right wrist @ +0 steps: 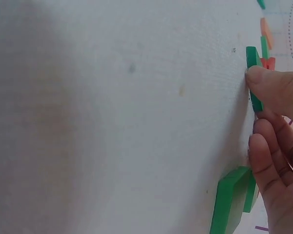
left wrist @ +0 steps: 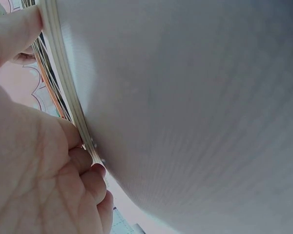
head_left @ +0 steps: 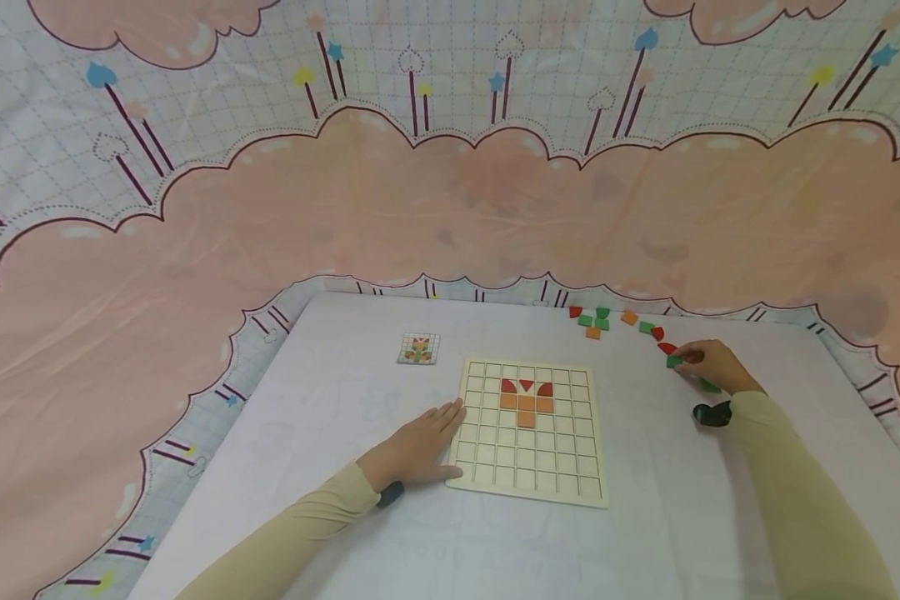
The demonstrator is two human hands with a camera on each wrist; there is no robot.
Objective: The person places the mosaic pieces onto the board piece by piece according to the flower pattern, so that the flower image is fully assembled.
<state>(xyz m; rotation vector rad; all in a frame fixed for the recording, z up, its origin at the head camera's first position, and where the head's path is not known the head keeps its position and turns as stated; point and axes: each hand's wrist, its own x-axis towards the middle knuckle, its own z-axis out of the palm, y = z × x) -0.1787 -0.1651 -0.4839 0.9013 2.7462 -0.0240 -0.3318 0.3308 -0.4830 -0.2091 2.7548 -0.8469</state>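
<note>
My left hand (head_left: pixel 418 448) lies along the left edge of a pale wooden grid board (head_left: pixel 487 454), fingers straight and thumb spread, touching its edge. Red and orange tiles (head_left: pixel 526 402) sit in the board's upper middle cells: red pieces in the top row, orange squares beneath. At the right, my right hand (head_left: pixel 714 365) pinches a green tile (head_left: pixel 673 362) at the table surface. In the right wrist view the thumb presses on this thin green tile (right wrist: pixel 252 54). Larger green pieces (right wrist: pixel 224 204) lie below that hand's fingers.
A small pattern card (head_left: pixel 419 348) lies behind the board to the left. Loose red, green and orange tiles (head_left: pixel 602 325) are scattered along the table's back right. A cloud-patterned cloth (head_left: pixel 450 208) rises behind the white table (head_left: pixel 307 375).
</note>
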